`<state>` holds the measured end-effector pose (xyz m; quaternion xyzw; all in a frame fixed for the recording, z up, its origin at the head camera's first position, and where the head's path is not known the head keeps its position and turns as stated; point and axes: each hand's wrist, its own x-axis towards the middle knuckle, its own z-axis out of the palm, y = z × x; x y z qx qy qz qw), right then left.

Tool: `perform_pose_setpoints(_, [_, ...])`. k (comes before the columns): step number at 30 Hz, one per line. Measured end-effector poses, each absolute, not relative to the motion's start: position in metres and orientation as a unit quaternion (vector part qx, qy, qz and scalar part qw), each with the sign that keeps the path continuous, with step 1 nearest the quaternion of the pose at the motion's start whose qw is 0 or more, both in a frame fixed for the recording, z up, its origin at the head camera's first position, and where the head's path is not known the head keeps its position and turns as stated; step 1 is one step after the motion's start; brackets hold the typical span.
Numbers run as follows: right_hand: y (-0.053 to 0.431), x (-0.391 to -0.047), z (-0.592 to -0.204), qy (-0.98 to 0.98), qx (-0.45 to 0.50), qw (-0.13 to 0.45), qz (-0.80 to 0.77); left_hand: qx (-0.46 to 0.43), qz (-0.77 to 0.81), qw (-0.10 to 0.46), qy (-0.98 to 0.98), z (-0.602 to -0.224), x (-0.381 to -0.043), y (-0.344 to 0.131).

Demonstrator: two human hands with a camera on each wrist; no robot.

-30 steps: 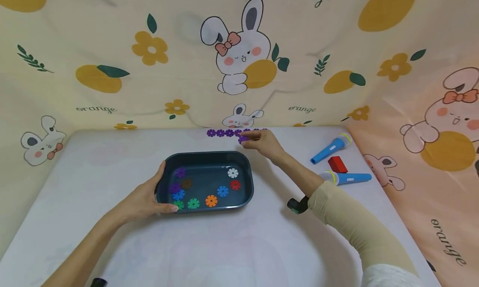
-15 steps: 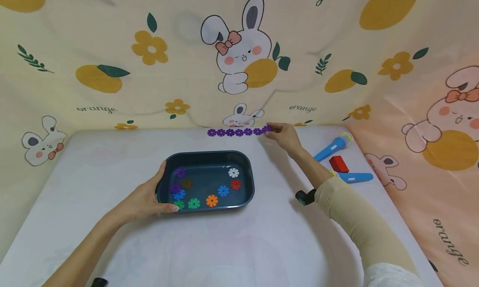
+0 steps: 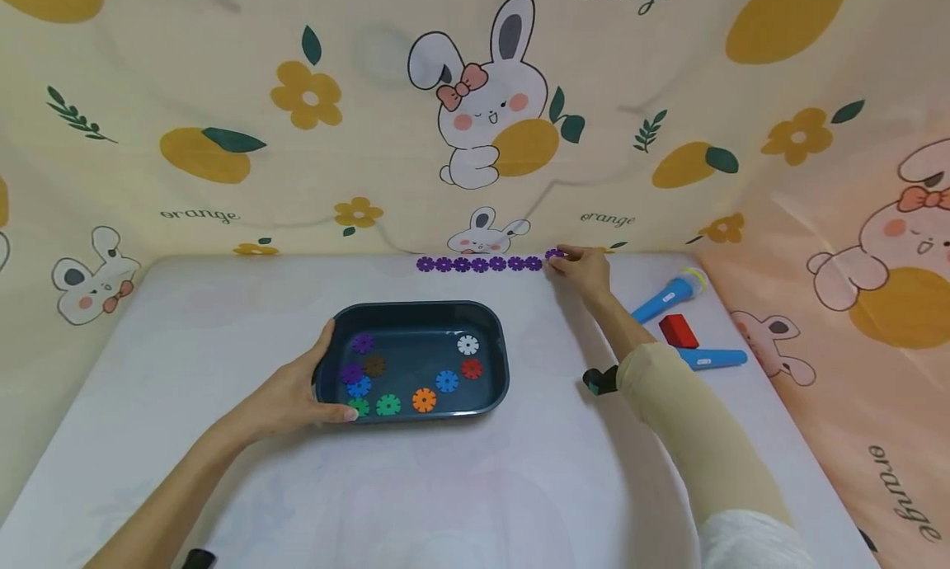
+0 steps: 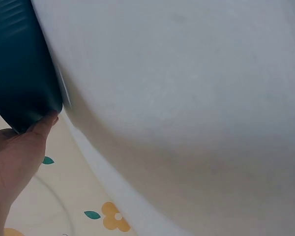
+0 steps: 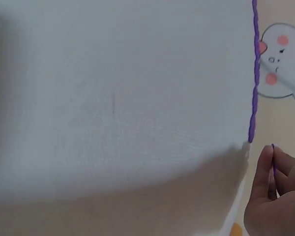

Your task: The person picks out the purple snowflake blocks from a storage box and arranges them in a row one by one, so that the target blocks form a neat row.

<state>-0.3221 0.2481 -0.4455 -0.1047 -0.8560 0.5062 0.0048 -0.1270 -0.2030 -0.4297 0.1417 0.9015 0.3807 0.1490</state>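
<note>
My left hand [image 3: 285,397] grips the left end of a dark blue-green tray [image 3: 416,355], thumb over its front-left rim. Inside lie several notched plastic discs, such as an orange disc [image 3: 424,400], a white disc [image 3: 467,345] and a red disc [image 3: 471,369]. Toward the table's back edge runs a straight row of purple discs [image 3: 481,265]. My right hand [image 3: 590,274] pinches one more purple disc [image 3: 553,256] just beyond the row's right end. The right wrist view shows that disc [image 5: 274,164] edge-on between thumb and finger, with a gap to the row [image 5: 255,73].
Right of the right forearm lie a blue toy microphone [image 3: 664,298], a red block [image 3: 679,331] and a second blue microphone [image 3: 712,359], partly hidden by the sleeve. A patterned cloth [image 3: 312,165] rises behind the white table [image 3: 445,486].
My right hand has carried the pinched purple disc rightward, from in front of the row to past its right end. The left hand and tray stay in place.
</note>
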Motion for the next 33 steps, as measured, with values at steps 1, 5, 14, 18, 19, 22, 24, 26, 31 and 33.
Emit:
perform_pose_setpoints(1, [0.249,-0.323,-0.447,-0.861,-0.111,0.008,0.496,0.142,0.381,0.149,0.901,-0.430,-0.127,-0.203])
perform_pose_setpoints(5, [0.251,-0.324,-0.449,-0.869,-0.123,0.006,0.479,0.144,0.388,0.150,0.898,-0.431,-0.126,-0.202])
perform_pose_setpoints(14, [0.258,-0.325,-0.450,-0.886,-0.130,-0.016,0.445,0.151,0.397,0.150,0.893,-0.430,-0.126,-0.200])
perform_pose_setpoints(18, [0.259,-0.327,-0.453,-0.875,-0.133,-0.022,0.465,0.152,0.395,0.148,0.894,-0.430,-0.126,-0.200])
perform_pose_setpoints(19, [0.259,-0.328,-0.454,-0.870,-0.136,-0.024,0.473,0.152,0.394,0.148,0.894,-0.430,-0.126,-0.201])
perform_pose_setpoints(22, [0.257,-0.330,-0.457,-0.866,-0.135,-0.027,0.480,0.150,0.390,0.148,0.897,-0.431,-0.126,-0.202])
perform_pose_setpoints(24, [0.256,-0.332,-0.458,-0.863,-0.135,-0.030,0.485,0.150,0.389,0.148,0.897,-0.430,-0.126,-0.202])
perform_pose_setpoints(26, [0.255,-0.332,-0.458,-0.863,-0.135,-0.035,0.486,0.152,0.387,0.147,0.897,-0.429,-0.126,-0.203])
perform_pose_setpoints(31, [0.256,-0.335,-0.455,-0.868,-0.135,-0.056,0.475,0.155,0.390,0.146,0.896,-0.429,-0.127,-0.204])
perform_pose_setpoints(33, [0.257,-0.335,-0.453,-0.866,-0.132,-0.060,0.478,0.152,0.390,0.147,0.896,-0.430,-0.127,-0.204])
